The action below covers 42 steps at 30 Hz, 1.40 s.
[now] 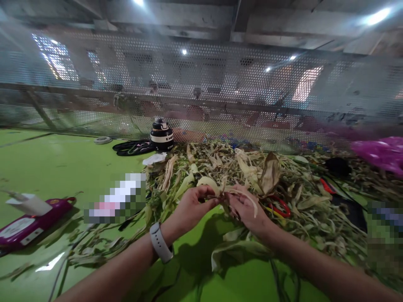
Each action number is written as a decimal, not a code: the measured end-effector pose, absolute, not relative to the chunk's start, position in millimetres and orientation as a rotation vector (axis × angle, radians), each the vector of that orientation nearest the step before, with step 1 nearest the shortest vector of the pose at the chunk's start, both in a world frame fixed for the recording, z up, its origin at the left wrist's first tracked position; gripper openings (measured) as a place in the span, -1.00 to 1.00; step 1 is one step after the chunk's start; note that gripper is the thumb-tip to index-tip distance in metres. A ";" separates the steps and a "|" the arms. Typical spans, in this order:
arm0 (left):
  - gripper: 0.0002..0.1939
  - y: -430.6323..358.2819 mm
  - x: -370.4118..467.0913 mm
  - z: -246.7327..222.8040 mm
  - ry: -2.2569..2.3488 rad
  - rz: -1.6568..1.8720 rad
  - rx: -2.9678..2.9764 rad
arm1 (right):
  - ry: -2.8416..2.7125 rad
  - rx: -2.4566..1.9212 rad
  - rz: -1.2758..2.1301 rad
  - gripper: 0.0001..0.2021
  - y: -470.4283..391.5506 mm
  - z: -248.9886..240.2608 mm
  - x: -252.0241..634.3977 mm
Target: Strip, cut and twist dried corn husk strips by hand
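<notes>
Both hands meet above the green table, in front of a heap of dried husks. My left hand, with a white watch on its wrist, pinches one end of a pale husk strip between thumb and fingers. Close against it on the right, my right hand is closed on the husk as well, and a curled strip hangs over its back. Fingers hide the spot where the pieces join. A wide green husk lies on the table below the hands. Red-handled scissors rest just right of my right hand.
A black bottle stands behind the heap, beside a black coiled item. At left lies a purple power strip with a white plug. A pink plastic bag is at right. A perforated metal screen borders the table's back.
</notes>
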<state>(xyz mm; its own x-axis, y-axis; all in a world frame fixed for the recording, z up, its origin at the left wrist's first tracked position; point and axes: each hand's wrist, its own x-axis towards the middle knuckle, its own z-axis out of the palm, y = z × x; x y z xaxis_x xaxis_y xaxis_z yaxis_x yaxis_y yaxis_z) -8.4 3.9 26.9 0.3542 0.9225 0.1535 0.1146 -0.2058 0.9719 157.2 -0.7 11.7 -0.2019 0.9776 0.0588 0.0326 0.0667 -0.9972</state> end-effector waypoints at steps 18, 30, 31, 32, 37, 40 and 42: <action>-0.75 1.8 -7.5 25.5 0.790 1.011 1.290 | -0.990 -1.040 1.797 -0.66 -13.3 18.7 151.3; -0.72 0.8 -6.5 29.0 0.983 0.907 1.404 | -1.207 -1.244 1.377 -0.73 -3.5 12.9 152.6; -0.72 0.9 -6.7 28.8 0.985 0.909 1.428 | -1.188 -1.252 1.392 -0.74 -1.7 12.2 152.8; -0.71 1.3 -7.0 28.1 0.994 0.905 1.456 | -1.185 -1.244 1.408 -0.77 -0.9 12.1 153.2; -0.65 2.2 -8.1 22.7 1.043 0.840 1.594 | -1.141 -1.058 1.463 -0.75 -7.2 18.4 155.5; -0.64 -0.1 -7.1 23.5 0.996 0.810 1.604 | -1.054 -1.098 1.441 -0.67 -10.1 22.1 153.6; -0.64 -1.6 -6.5 24.7 0.958 0.816 1.553 | -0.991 -1.136 1.422 -0.68 -9.6 23.3 151.5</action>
